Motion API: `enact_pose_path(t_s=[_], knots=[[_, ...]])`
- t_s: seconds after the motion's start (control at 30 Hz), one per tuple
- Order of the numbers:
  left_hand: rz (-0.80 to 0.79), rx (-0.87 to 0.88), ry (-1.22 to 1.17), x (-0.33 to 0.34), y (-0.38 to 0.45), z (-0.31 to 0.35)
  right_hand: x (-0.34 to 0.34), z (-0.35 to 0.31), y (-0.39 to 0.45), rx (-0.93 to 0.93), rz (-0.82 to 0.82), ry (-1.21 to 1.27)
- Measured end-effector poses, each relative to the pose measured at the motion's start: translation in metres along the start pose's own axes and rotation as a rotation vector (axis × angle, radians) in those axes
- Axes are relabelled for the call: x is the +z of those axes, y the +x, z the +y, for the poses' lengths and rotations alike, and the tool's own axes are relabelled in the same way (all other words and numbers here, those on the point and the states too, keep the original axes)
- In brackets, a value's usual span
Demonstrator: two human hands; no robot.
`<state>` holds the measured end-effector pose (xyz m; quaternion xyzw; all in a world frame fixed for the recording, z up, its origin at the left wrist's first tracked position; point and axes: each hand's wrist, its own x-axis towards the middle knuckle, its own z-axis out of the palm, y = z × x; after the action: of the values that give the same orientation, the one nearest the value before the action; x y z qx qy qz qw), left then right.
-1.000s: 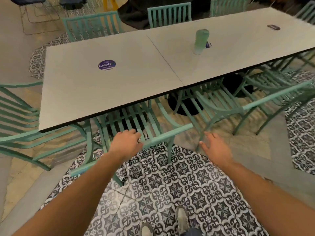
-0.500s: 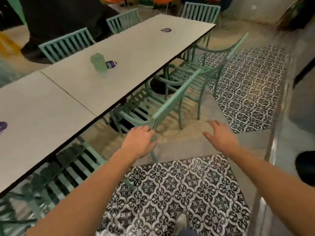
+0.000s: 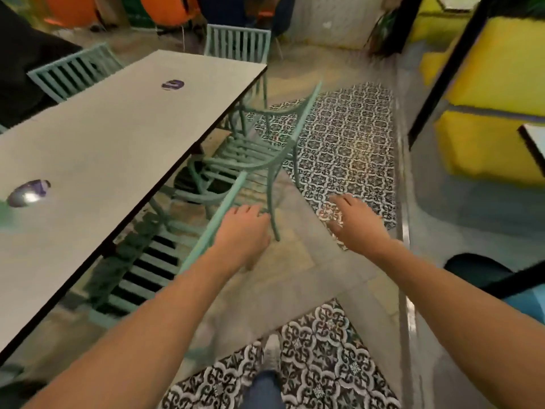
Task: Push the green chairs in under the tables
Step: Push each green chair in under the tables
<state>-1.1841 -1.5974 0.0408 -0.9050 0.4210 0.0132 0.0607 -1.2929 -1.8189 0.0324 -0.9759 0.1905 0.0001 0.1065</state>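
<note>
Your left hand on the near green chair, your right hand free above the floor.

Your left hand rests on the top rail of the nearest green chair, a little left of the centre of the view, with the fingers curled over the rail; the grip from below you cannot tell. This chair's seat is partly under the long table, which runs from 8 o'clock to 12 o'clock. Your right hand hangs at 2 o'clock from the left one, fingers spread and relaxed, holding nothing, above the patterned tiles. A second green chair stands farther at 12 o'clock, its back well out from the table edge. More green chairs stand at the far end and far side.
</note>
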Motion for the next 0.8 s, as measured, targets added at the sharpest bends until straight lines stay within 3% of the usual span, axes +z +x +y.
enact_pose_path(t_s=[0.37,0.6,0.8], knots=[[0.006,0.073,-0.020,-0.033,0.281,-0.008,-0.049,0.090,0.215,0.079,0.036,-0.014],[-0.029,-0.026,0.004,-0.016,0.431,0.005,-0.038,0.178,0.358,0.045,0.002,0.017],[-0.124,-0.242,-0.125,-0.010,0.548,0.014,-0.049,0.245,0.480,-0.055,-0.069,0.036]])
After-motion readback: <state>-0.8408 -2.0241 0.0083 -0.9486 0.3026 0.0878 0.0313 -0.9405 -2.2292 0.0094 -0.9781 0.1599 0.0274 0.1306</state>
